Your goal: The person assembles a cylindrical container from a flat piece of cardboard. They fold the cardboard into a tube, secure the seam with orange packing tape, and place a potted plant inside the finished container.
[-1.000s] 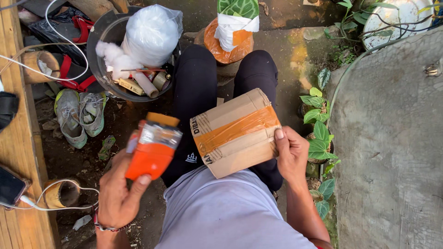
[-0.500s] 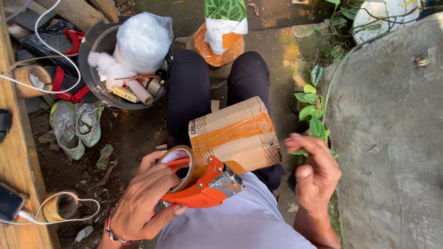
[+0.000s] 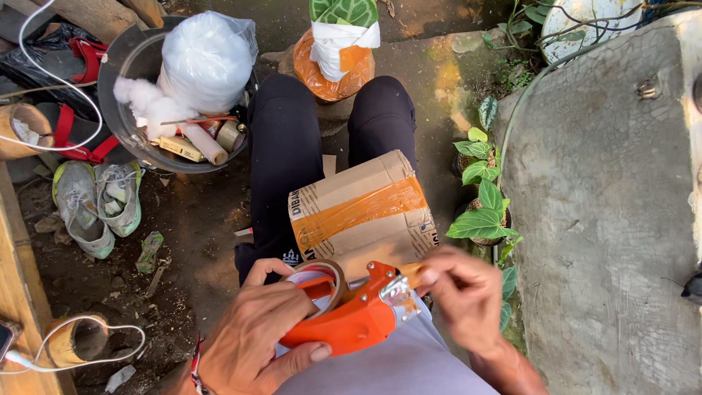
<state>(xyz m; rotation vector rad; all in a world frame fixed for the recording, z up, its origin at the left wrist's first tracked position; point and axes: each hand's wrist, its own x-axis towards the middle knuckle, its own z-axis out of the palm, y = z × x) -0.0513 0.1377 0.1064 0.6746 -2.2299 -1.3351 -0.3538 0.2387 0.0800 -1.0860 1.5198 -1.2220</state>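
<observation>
My left hand [image 3: 256, 336] grips an orange tape dispenser [image 3: 351, 314] loaded with a roll of brown tape [image 3: 322, 281], held over my lap. My right hand [image 3: 464, 296] pinches the tape end at the dispenser's metal front edge. Just beyond both hands, a rolled cardboard parcel [image 3: 362, 208] banded with orange tape rests on my legs, which are in black trousers [image 3: 281, 153].
A black tub [image 3: 128, 124] with a white plastic bag and small rolls stands at the left. Worn shoes [image 3: 95, 205] lie on the dirt. A wrapped potted plant [image 3: 336, 47] sits ahead, small leafy plants [image 3: 482, 212] right, a concrete slab [image 3: 614, 219] far right, a wooden plank [image 3: 18, 292] left.
My left hand turned the dispenser flat and brought it in over my lap. My right hand let go of the parcel and came to the dispenser's tape end.
</observation>
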